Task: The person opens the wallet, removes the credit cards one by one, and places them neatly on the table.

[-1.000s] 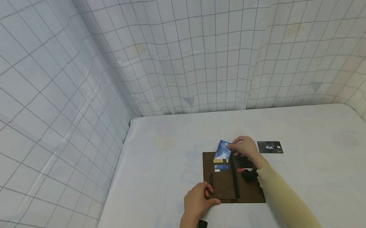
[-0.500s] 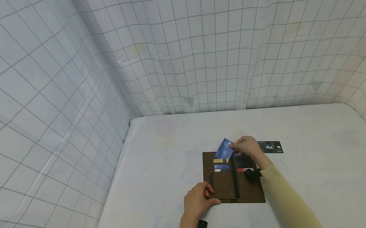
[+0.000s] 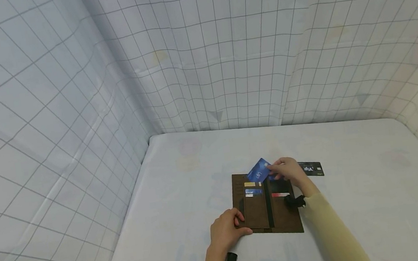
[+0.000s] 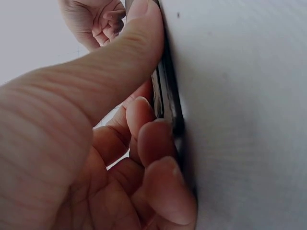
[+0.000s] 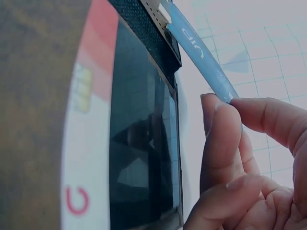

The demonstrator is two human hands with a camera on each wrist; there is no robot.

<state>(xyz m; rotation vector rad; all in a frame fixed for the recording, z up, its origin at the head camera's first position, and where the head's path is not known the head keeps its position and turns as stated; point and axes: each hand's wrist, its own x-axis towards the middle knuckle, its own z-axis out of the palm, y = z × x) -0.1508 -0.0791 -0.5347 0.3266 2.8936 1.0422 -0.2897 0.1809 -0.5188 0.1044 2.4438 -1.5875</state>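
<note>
A brown wallet [image 3: 256, 215] lies unfolded on the white table, with cards showing in its slots. My right hand [image 3: 290, 169] pinches a blue VIP card [image 3: 259, 171] between thumb and finger, tilted above the wallet's top edge; the right wrist view shows the grip on the card [image 5: 206, 57] at one corner. At the wallet's lower left corner, my left hand [image 3: 226, 229] holds the edge, thumb along the front side and fingers curled at the left side. In the left wrist view the thumb [image 4: 129, 48] lies over the wallet's dark edge [image 4: 168, 91].
A black VIP card [image 3: 312, 168] lies on the table right of the wallet, partly behind the right hand. In the wallet's slots sit a blue card [image 3: 253, 191], a yellowish card [image 3: 249, 184] and a red-and-white card [image 5: 91, 105]. Gridded white cloth [image 3: 224, 60] hangs around the table.
My right hand has moved slightly right with the blue card, which has turned and now shows more of its face. The left hand and wallet have stayed in place.
</note>
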